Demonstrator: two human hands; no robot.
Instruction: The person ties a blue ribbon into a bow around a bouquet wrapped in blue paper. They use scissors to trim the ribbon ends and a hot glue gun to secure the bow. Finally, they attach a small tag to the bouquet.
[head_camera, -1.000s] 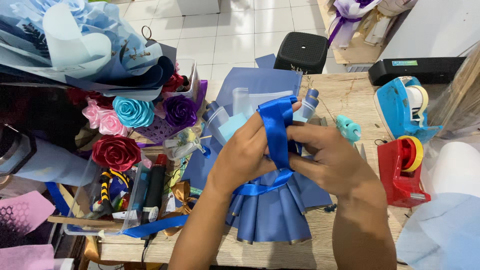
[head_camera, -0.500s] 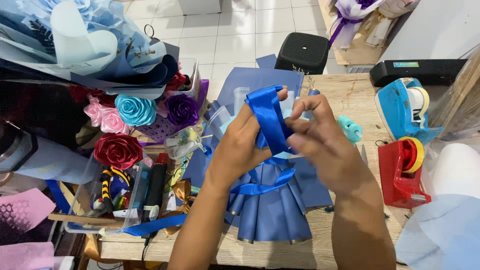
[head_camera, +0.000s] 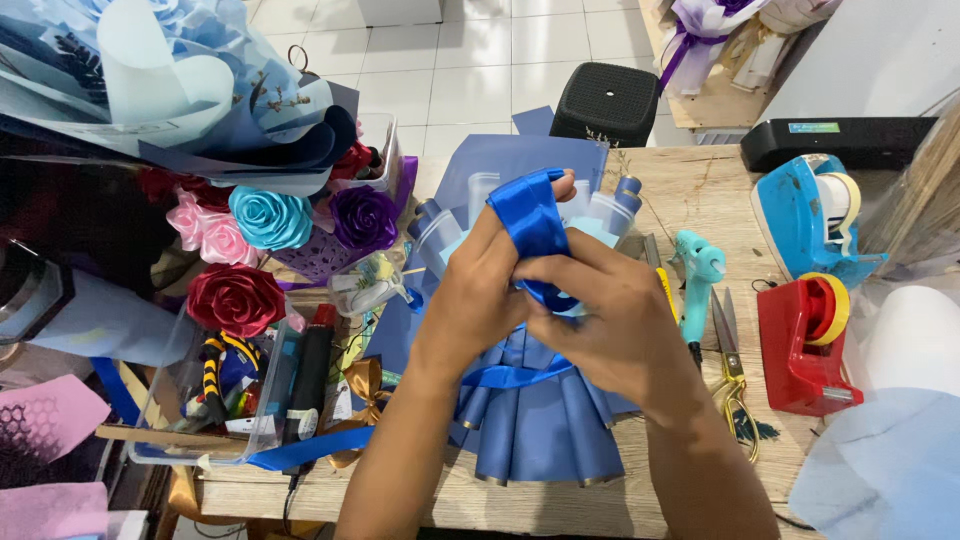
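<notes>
Your left hand (head_camera: 480, 300) and right hand (head_camera: 600, 320) meet at the centre of the pale wooden worktable (head_camera: 700, 190), both clenched on the wide glossy royal-blue satin ribbon (head_camera: 530, 220). Left fingers pinch the ribbon's upstanding loop from the left; the thumb tip shows just past the loop's top edge. Right hand covers the lower run of ribbon, fingers curled over it, knuckles toward you.

The ribbon rises from between your hands as a folded loop; a second stretch runs flat across the waist of the bouquet wrap of pleated slate-blue paper (head_camera: 535, 430), touching it. The wrap lies on the table directly under your hands, pleated foot toward you, paler blue and translucent sheets fanning out at the far end.

Right of the wrap, near your right wrist: a turquoise hot-glue gun (head_camera: 698, 275), then a pair of gold-handled scissors (head_camera: 730, 350), both flat on the table. Farther right: a red tape dispenser (head_camera: 805, 345) and, behind it, a blue tape dispenser (head_camera: 800, 215).

Left of the wrap: a clear plastic bin of pens and tools (head_camera: 190, 440), with satin ribbon roses above it, one dark red (head_camera: 235, 298), one teal (head_camera: 270, 218), one purple (head_camera: 362, 218).
</notes>
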